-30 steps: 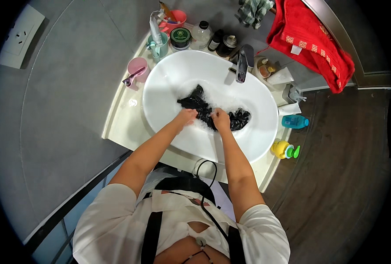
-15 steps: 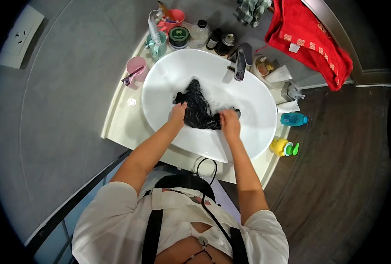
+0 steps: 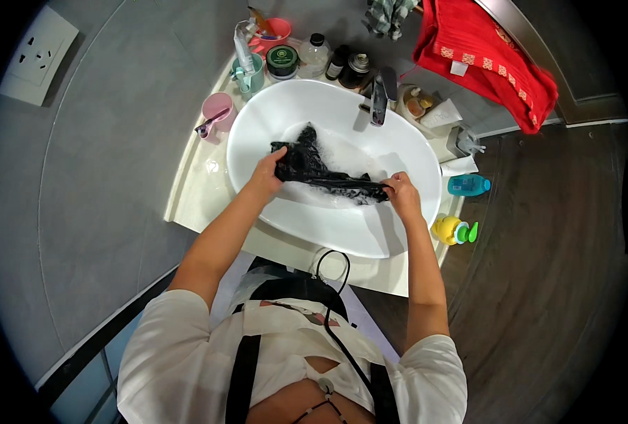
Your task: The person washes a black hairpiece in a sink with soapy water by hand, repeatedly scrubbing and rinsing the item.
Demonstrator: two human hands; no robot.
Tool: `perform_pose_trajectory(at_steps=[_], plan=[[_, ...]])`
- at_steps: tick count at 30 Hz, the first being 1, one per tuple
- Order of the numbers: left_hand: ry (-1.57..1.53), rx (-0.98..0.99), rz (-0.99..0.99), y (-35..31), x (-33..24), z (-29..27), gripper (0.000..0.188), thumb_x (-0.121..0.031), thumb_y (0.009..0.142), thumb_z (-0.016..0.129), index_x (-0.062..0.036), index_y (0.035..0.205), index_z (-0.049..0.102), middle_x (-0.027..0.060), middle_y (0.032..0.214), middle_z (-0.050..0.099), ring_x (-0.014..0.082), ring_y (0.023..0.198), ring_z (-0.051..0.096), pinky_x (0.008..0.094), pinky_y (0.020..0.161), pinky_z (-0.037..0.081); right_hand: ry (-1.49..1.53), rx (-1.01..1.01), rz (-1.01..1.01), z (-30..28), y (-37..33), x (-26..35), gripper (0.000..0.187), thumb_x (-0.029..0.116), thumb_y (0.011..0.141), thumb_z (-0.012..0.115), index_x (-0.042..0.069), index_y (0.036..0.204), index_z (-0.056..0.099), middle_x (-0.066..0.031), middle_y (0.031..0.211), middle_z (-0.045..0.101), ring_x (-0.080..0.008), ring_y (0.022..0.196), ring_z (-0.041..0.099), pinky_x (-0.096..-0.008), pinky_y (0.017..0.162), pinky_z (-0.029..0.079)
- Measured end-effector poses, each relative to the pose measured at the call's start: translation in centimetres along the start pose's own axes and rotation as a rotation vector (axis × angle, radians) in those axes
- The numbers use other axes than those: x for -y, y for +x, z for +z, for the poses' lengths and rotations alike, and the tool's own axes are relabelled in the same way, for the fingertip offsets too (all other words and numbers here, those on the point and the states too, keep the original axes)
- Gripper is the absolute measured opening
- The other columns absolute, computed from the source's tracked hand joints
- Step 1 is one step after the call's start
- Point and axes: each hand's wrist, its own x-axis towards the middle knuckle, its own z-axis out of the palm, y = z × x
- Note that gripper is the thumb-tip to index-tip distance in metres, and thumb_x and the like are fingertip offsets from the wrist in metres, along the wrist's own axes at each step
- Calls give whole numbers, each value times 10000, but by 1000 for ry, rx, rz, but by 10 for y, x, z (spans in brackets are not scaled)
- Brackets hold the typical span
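Observation:
A wet black garment [image 3: 310, 166], its exact kind unclear, is stretched sideways across a white oval washbasin [image 3: 257, 120] holding sudsy water. My left hand [image 3: 269, 172] grips its left end, thumb on top, near the basin's left side. At the other end my right hand [image 3: 401, 192] pinches an edge of the cloth between closed fingers. The edge between both hands is pulled fairly straight, while the rest sags into the suds behind it. White foam [image 3: 349, 155] lies around the cloth.
A dark faucet [image 3: 381, 99] rises at the basin's back right. Behind the rim stand a pink cup [image 3: 218, 113], a green-lidded jar [image 3: 282, 62] and bottles. A blue bottle [image 3: 468, 185] and a yellow pump bottle [image 3: 449, 230] are at right. A red towel [image 3: 483, 63] hangs above.
My hands have moved apart, the left one leftward and a little up, the right one to the right. The bunched black garment is now drawn out between them.

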Motion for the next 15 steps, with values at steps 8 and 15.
perform_pose_trajectory(at_steps=[8, 15], plan=[[-54, 192, 252, -36, -36, 92, 203, -104, 816, 519, -37, 1008, 514, 96, 983, 590, 230, 900, 579, 367, 825, 459, 267, -388, 60, -71, -3, 2, 133, 124, 823, 526, 55, 924, 579, -120, 781, 563, -269, 701, 529, -325, 650, 429], [-67, 323, 293, -34, -42, 121, 129, -87, 803, 531, -72, 931, 536, 79, 962, 592, 209, 926, 545, 370, 874, 398, 76, -652, -103, -113, -1, 16, 137, 31, 792, 530, 66, 914, 583, -114, 749, 533, -264, 667, 527, -315, 608, 429]])
